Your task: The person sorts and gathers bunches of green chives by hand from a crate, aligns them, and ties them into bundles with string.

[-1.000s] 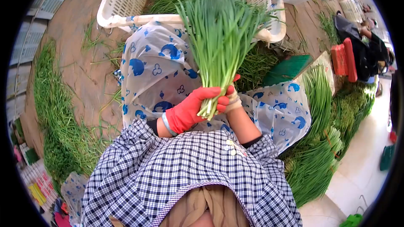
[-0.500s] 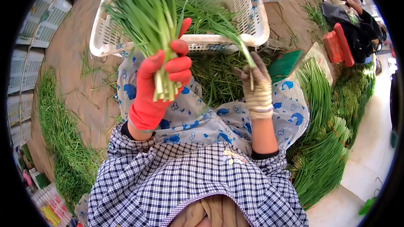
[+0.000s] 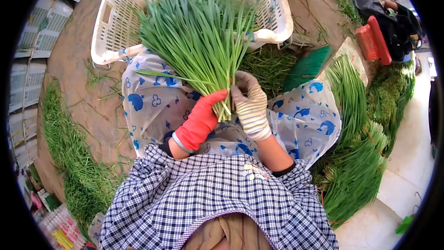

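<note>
A fanned bunch of green stalks (image 3: 199, 41) stands over my lap, its pale cut ends pointing down toward me. My left hand (image 3: 199, 120), in a red rubber glove, is closed round the lower stems. On the right side of the same stems, my right hand (image 3: 251, 104) in a striped glove with grey fingertips pinches at the bunch. A translucent plastic apron with blue prints (image 3: 300, 115) covers my legs under both hands. Behind the leaf tips stands a white crate (image 3: 118, 23) with more greens inside.
Loose greens (image 3: 74, 157) lie along the floor at left. At right are a green board (image 3: 307, 67), stacked stalk bundles (image 3: 356, 180) and a red stool (image 3: 373, 41), with a person in dark clothes beyond. Trimmings lie below the crate. White crates line the left edge.
Since half a second ago, the bunch and my left hand have come right and down to the middle. My right hand has moved left, bringing its few stalks against the bunch.
</note>
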### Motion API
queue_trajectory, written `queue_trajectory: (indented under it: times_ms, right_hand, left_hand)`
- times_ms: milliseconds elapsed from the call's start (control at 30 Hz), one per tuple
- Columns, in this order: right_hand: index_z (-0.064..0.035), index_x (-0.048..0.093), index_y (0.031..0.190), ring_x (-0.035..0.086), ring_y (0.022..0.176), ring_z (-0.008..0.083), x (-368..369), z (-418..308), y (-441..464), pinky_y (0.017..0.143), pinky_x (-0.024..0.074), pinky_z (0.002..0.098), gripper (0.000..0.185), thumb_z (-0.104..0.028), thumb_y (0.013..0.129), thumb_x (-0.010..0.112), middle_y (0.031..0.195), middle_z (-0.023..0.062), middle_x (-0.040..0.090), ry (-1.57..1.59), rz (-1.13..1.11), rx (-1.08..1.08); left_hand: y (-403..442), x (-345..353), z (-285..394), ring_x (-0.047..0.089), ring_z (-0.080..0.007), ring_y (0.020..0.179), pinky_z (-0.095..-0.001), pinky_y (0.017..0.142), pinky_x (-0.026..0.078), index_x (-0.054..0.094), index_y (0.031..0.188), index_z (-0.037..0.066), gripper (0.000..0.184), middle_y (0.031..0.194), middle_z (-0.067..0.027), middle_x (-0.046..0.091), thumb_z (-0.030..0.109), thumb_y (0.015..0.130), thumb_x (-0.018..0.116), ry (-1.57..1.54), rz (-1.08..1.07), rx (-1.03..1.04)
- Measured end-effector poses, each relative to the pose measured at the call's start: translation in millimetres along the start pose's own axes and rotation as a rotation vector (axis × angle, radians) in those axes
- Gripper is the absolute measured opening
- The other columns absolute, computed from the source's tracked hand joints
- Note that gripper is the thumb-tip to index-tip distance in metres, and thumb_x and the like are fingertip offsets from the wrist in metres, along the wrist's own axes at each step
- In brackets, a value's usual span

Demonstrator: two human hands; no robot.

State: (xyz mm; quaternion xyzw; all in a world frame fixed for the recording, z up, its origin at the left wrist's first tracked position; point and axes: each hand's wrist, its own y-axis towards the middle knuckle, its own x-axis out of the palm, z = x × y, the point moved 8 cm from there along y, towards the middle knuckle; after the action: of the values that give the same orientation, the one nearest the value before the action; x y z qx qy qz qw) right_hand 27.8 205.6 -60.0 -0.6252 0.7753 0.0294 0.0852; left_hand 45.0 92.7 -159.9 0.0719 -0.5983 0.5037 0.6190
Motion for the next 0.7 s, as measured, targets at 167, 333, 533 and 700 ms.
queue_trajectory:
  times_ms: [167, 333, 533, 700]
  right_hand:
    - [-0.0024, 0.063, 0.098, 0.06, 0.073, 0.0367, 7, -54, -4, 0.071, 0.0514, 0.0425, 0.018, -0.002, 0.08, 0.062, 0.078, 0.0144, 0.063, -0.678, -0.061, -0.687]
    - [0.0014, 0.062, 0.112, 0.061, 0.085, 0.0144, -26, 44, 32, 0.078, 0.0501, 0.0274, 0.022, -0.013, 0.096, 0.056, 0.099, 0.0058, 0.066, 0.292, 0.068, 0.266]
    - [-0.0005, 0.063, 0.109, 0.063, 0.08, 0.0151, 27, 46, 57, 0.08, 0.0518, 0.03, 0.025, -0.02, 0.093, 0.061, 0.096, 0.0065, 0.066, 0.55, -0.275, 0.387]
    - [-0.0006, 0.06, 0.104, 0.068, 0.078, 0.0269, -4, 55, 64, 0.077, 0.0578, 0.0395, 0.025, -0.021, 0.091, 0.062, 0.096, 0.0146, 0.066, 0.598, -0.123, 0.454]
  left_hand:
    - [-12, 4, -3, 0.064, -0.0254, 0.104, -0.0395, 0.09, 0.053, 0.053, 0.126, 0.002, 0.039, 0.115, -0.0113, 0.065, 0.014, 0.09, 0.06, 0.022, -0.021, -0.065]
    - [-18, 17, -1, 0.061, -0.0188, 0.089, -0.0328, 0.078, 0.056, 0.041, 0.141, 0.009, 0.055, 0.124, -0.0095, 0.06, 0.014, 0.09, 0.06, -0.105, -0.163, -0.161]
    - [-27, 37, 6, 0.054, -0.0113, 0.074, -0.0263, 0.066, 0.047, 0.034, 0.147, 0.01, 0.065, 0.107, -0.0016, 0.059, 0.017, 0.089, 0.062, -0.193, -0.28, -0.167]
    - [-50, 63, 27, 0.044, -0.0084, 0.067, -0.024, 0.06, 0.038, 0.026, 0.151, 0.013, 0.074, 0.101, 0.0006, 0.053, 0.016, 0.087, 0.063, -0.454, -0.703, -0.184]
